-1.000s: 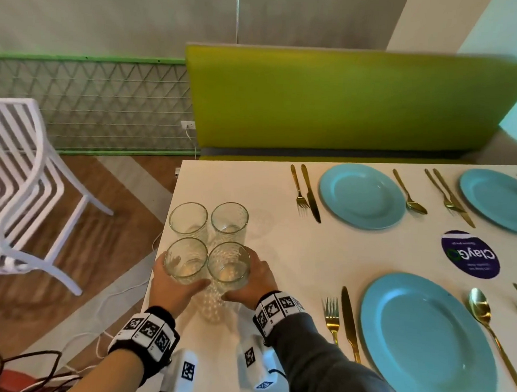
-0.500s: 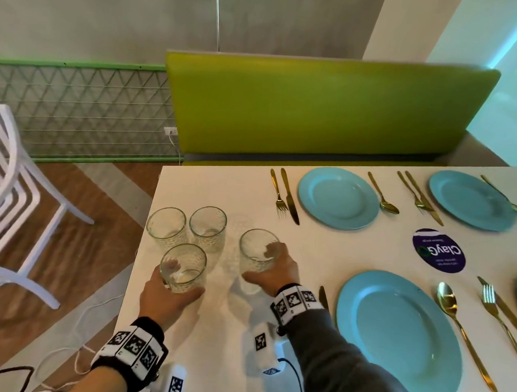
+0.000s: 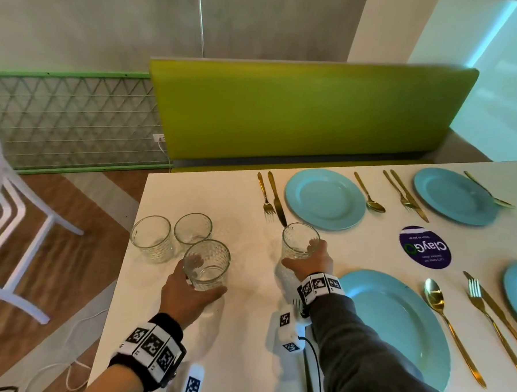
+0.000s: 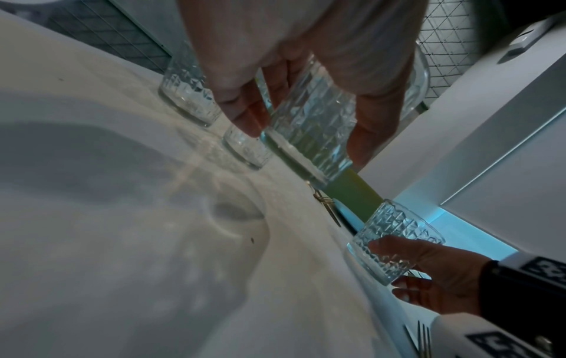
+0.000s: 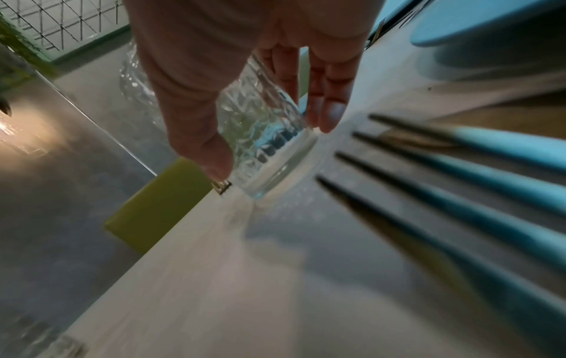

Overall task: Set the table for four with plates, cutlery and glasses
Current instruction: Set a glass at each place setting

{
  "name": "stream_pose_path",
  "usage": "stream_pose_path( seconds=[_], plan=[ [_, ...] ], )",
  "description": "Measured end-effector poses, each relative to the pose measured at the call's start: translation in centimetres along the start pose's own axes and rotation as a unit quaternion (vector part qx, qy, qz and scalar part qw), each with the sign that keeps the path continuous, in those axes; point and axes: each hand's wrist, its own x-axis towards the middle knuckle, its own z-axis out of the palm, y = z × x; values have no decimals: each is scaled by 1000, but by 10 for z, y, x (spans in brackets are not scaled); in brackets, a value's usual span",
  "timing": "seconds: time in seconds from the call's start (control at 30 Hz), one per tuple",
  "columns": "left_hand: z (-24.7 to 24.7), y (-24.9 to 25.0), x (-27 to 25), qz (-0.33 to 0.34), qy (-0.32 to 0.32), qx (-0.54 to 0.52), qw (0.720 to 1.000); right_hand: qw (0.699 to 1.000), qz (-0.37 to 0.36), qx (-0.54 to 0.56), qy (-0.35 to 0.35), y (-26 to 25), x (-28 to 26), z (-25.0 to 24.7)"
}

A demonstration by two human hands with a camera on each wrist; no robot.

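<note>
My left hand [image 3: 187,294] is wrapped around a clear, diamond-textured drinking glass [image 3: 207,263] at centre-left of the head frame; the left wrist view shows thumb and fingers [image 4: 245,113] curled round its sides, its base clear of the white surface [image 3: 244,330]. My right hand [image 3: 310,263] grips a second clear textured glass [image 3: 299,241] right of centre, just above the rim of the near light-blue round plate [image 3: 394,323]; the right wrist view has fingers [image 5: 327,97] and thumb closed on it, base low over the surface. Two more clear textured glasses [image 3: 151,238] [image 3: 192,228] stand side by side to the left, next to the one I'm holding. Upper middle, a gold fork [image 3: 265,196] and gold knife [image 3: 276,198] lie left of a far light-blue plate [image 3: 326,199], with a gold spoon [image 3: 369,192] on its right. A purple round sticker [image 3: 425,246] sits at right.
</note>
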Motion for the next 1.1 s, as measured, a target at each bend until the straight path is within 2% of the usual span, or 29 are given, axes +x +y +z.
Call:
stream_pose_path(
  seconds=[0.27,0.33,0.43,0.47,0.53,0.6,0.67,0.73,0.83,0.9,0.97,1.03,1.1],
  plan=[
    [2,8,2,10,-6,-12,1000,1000,25,13,-9,-7,-15,-11],
    [1,13,1,17,-13,-27,999,999,-17,-21,22,-12,-24,-15],
    [0,26,-2,30,-20,-79,996,983,-158,-26,86,-25,-47,-21],
    [0,30,-2,35,-22,-100,994,977,-202,-9,71,-32,-55,-22],
    [2,39,-2,48,-34,-132,989,970,-241,18,-33,-49,-70,-24],
    [1,48,-1,69,-52,-139,986,956,-233,56,-168,-65,-80,-20],
    [0,55,-1,91,-73,-127,985,938,-228,80,-247,-74,-84,-11],
    [-4,62,-4,117,-88,-105,984,930,-235,84,-270,-79,-86,-2],
    [-11,64,-5,134,-98,-83,983,929,-245,109,-255,-82,-87,5],
    [-15,53,2,123,-113,-56,984,930,-255,114,-239,-83,-85,6],
    [-20,34,13,96,-101,1,990,932,-263,111,-222,-84,-82,5],
    [-29,13,25,42,-36,57,997,937,-257,125,-200,-85,-76,-1],
    [-41,-4,38,-59,45,56,996,942,-245,155,-169,-87,-70,-9]
  ],
)
